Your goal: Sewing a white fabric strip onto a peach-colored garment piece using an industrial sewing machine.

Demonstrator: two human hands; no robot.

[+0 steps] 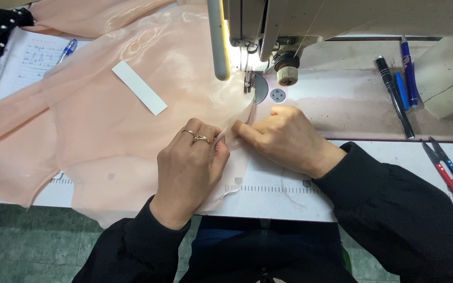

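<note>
The thin peach cloth (106,120) lies spread over the white tabletop (284,202), with its edge just in front of the sewing machine's needle (247,78). The left hand (190,167) and the right hand (284,137) both pinch that edge, fingers pressed together on a small fold. The cloth looks very light, soft and slippery, so it probably slides and wrinkles easily. The folded edge looks like the best place to hold it.
</note>
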